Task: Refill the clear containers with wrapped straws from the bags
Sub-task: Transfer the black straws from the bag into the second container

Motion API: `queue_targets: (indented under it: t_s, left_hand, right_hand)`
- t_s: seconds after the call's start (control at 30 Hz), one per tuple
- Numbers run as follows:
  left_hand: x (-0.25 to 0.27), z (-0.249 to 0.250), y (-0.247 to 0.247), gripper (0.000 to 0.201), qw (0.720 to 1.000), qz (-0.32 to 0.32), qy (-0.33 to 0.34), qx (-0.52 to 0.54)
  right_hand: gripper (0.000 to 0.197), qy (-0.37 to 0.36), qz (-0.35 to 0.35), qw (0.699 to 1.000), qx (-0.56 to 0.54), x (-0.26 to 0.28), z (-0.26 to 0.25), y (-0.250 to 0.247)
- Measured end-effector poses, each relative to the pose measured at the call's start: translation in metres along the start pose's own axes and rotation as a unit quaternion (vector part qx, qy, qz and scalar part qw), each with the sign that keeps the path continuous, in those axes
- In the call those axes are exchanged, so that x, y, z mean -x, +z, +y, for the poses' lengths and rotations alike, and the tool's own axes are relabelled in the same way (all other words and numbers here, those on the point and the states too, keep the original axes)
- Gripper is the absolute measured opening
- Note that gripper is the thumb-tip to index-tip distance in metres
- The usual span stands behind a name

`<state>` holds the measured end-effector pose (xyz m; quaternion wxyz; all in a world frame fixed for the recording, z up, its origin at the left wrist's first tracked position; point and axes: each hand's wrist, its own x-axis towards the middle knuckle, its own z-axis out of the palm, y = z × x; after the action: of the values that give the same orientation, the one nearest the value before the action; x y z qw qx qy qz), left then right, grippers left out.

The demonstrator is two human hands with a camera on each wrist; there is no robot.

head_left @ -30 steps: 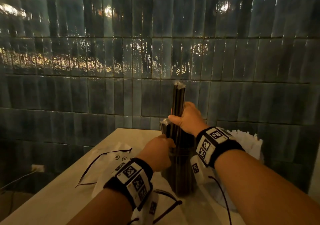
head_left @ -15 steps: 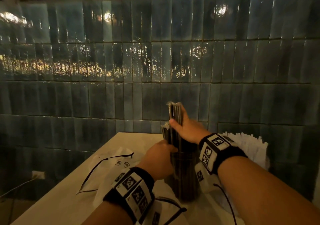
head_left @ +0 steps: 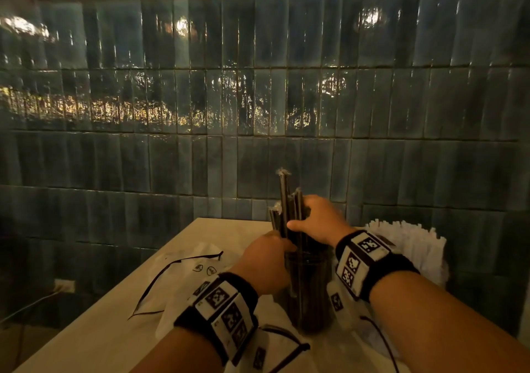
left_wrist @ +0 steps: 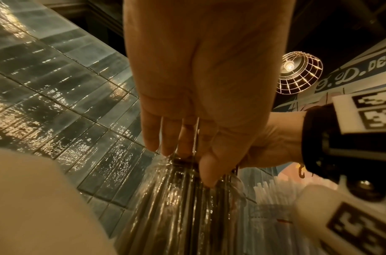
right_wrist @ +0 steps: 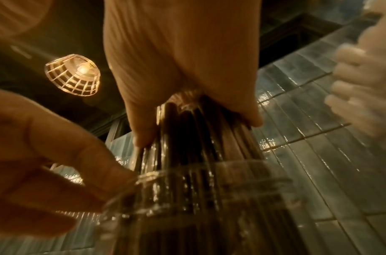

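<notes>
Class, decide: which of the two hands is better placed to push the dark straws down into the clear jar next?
Right. The right hand already grips the straws above the jar; the left hand sits lower at the rim.

Pale table [head_left: 120, 312] against a tiled wall

On it lie 2 white bags with dark drawstrings [head_left: 183, 269], a clear jar [head_left: 311, 292] packed with dark wrapped straws standing upright, and just right of it a holder of white wrapped straws [head_left: 410, 246].

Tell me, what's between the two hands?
The bunch of dark straws, standing in the clear container. The right hand grips them and the left hand touches them; the head view shows it.
</notes>
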<state>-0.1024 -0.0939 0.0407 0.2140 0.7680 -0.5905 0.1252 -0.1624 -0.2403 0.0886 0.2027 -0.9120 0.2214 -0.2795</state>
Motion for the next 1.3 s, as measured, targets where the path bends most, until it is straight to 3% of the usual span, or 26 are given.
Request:
queue_targets:
  t_s: [0.1,0.2,0.27,0.33,0.4,0.53,0.8,0.87,0.93,1.03,1.13,1.23,1.3]
  left_hand:
    - [0.000,0.001,-0.002,0.026,1.000,-0.001,-0.009,0.006]
    - [0.001,0.001,-0.004,0.029,1.000,0.000,-0.025,0.011]
    - [0.000,0.000,-0.004,0.035,0.999,0.001,-0.033,0.009]
    - [0.000,0.001,-0.005,0.034,0.999,0.002,-0.033,0.002]
    - [0.001,0.004,-0.006,0.028,1.000,0.006,-0.023,-0.008]
    - [0.003,0.006,-0.006,0.023,1.000,0.005,-0.009,0.002]
    - [-0.002,0.006,-0.005,0.021,0.999,0.018,0.009,-0.040]
    - [-0.002,0.007,-0.007,0.018,0.999,0.014,0.016,-0.042]
    - [-0.003,0.010,-0.009,0.011,1.000,0.004,0.003,-0.030]
    - [-0.004,0.012,-0.010,0.012,1.000,-0.012,-0.018,-0.018]
    - [-0.003,0.012,-0.009,0.014,0.999,-0.022,-0.018,-0.018]
    - [-0.001,0.013,-0.008,0.017,1.000,-0.017,-0.004,-0.020]
    - [0.000,0.014,-0.008,0.017,1.000,-0.011,-0.002,-0.021]
  right_hand:
    - [0.067,0.002,-0.028,0.997,0.066,0.002,-0.006,-0.007]
    - [0.090,-0.025,0.054,0.996,0.068,0.001,-0.024,-0.015]
    - [0.085,-0.097,0.112,0.988,0.049,-0.004,-0.038,-0.019]
    - [0.077,-0.163,0.088,0.980,0.068,-0.012,-0.047,-0.020]
    - [0.070,-0.179,0.039,0.975,0.130,-0.019,-0.048,-0.016]
    - [0.059,-0.169,-0.006,0.971,0.170,-0.017,-0.031,0.001]
    - [0.046,-0.169,0.004,0.945,0.282,-0.001,-0.021,0.018]
    - [0.041,-0.155,-0.031,0.960,0.230,-0.002,-0.021,0.011]
    - [0.037,-0.099,-0.081,0.988,0.086,-0.006,-0.020,-0.001]
    - [0.044,-0.041,-0.088,0.995,-0.030,-0.016,-0.022,-0.007]
    - [0.058,-0.007,-0.076,0.995,0.070,-0.022,-0.025,0.002]
    - [0.088,0.032,-0.084,0.988,0.128,-0.028,-0.025,0.009]
    - [0.086,0.032,-0.105,0.978,0.175,-0.032,-0.026,0.011]
